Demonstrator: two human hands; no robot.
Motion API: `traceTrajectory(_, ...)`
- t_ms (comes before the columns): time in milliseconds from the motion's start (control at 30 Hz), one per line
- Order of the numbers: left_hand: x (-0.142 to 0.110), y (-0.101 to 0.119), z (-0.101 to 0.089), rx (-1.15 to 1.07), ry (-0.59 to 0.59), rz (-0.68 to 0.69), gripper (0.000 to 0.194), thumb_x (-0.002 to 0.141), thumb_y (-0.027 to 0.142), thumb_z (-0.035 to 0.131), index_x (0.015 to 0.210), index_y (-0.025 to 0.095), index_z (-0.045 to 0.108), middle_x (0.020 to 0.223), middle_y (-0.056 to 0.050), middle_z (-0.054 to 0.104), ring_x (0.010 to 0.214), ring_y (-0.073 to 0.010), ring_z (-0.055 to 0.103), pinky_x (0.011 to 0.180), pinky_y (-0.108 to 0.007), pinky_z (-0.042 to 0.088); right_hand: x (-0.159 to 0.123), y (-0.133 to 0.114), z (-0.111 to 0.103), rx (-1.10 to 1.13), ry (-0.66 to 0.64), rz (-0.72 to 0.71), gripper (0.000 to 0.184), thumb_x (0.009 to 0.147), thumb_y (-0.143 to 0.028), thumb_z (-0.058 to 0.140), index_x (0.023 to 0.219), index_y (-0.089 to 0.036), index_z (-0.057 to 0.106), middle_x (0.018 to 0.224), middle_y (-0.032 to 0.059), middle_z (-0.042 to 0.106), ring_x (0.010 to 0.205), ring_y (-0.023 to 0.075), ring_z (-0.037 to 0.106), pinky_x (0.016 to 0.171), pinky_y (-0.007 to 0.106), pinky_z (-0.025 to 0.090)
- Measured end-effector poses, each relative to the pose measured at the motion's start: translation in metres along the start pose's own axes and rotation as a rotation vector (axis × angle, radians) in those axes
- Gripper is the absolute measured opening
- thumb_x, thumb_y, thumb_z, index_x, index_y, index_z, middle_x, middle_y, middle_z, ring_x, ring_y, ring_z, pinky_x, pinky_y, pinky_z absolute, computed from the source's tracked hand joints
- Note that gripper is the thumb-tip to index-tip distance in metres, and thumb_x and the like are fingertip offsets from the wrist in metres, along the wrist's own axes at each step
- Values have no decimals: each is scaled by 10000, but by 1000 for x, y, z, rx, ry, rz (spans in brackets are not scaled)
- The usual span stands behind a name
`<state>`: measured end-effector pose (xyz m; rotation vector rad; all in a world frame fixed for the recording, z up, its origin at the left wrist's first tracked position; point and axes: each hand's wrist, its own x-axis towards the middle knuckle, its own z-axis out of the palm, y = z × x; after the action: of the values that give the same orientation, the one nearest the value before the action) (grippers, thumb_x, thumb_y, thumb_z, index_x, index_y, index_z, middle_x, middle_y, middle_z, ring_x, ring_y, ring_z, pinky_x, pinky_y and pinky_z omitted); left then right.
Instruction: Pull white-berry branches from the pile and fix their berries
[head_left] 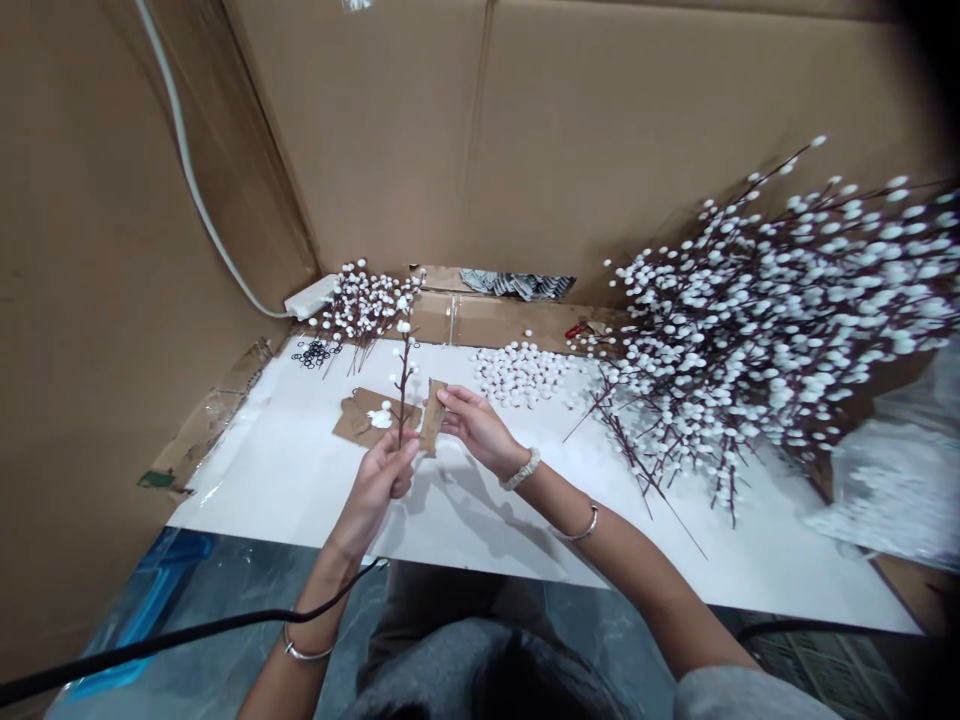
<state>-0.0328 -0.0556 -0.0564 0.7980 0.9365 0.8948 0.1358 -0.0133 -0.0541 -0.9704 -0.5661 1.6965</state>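
Between the fingers of my left hand [385,472] is the lower end of a brown berry stem [403,390], held upright with a few white berries along it. My right hand [480,428] pinches a narrow strip of brown cardboard [433,416] just right of the stem. Behind my left hand, a flat cardboard piece [351,421] lies on the white tabletop with a small cluster of white berries [381,414] on it. Farther back on the right, many loose white berries [521,375] are spread on the table.
Finished-looking berry branches [750,320] pile up on the right, beside a clear plastic bag [892,490]. A smaller bunch of berry stems [367,305] lies back left, near black rings [315,353] and a white power strip [311,297]. Cardboard walls [540,140] enclose the table.
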Motion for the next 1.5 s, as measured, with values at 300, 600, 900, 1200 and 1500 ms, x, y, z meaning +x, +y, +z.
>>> traceTrajectory(300, 4, -5, 6, 130, 32, 43, 514, 720, 474, 765, 1034, 161, 506, 531, 129, 281, 431, -26, 178, 431, -188, 118, -10, -6, 5, -127, 93, -162, 387, 601, -452, 828, 819, -189, 645, 799, 0, 659, 710, 131, 609, 620, 254, 505)
traceTrajectory(600, 7, -9, 8, 214, 70, 97, 480, 711, 490, 759, 978, 160, 536, 494, 127, 303, 409, -30, 207, 427, -184, 143, -13, -8, 6, -138, 97, -187, 362, 627, -447, 806, 821, -194, 635, 816, 1, 641, 709, 131, 595, 601, 259, 511)
traceTrajectory(900, 4, -14, 6, 365, 166, 232, 424, 731, 486, 733, 954, 139, 633, 547, 90, 260, 476, -52, 239, 451, -188, 187, -7, -3, 1, 39, -15, 102, 326, 597, -364, 837, 788, -166, 662, 720, 5, 651, 656, 132, 588, 617, 277, 490)
traceTrajectory(1200, 2, -13, 6, 532, 301, 419, 274, 761, 404, 699, 895, 165, 685, 543, 75, 264, 495, -86, 277, 509, -208, 289, -8, 2, 1, -38, -172, 213, 230, 729, -366, 717, 822, -156, 709, 791, 37, 678, 757, 149, 587, 671, 261, 461)
traceTrajectory(1500, 9, -18, 7, 426, 321, 360, 349, 695, 438, 741, 900, 166, 667, 699, -7, 608, 601, -125, 516, 578, -234, 416, -18, 7, 9, -22, -252, -12, 226, 786, -386, 687, 788, -166, 633, 804, 36, 691, 829, 177, 657, 886, 329, 464)
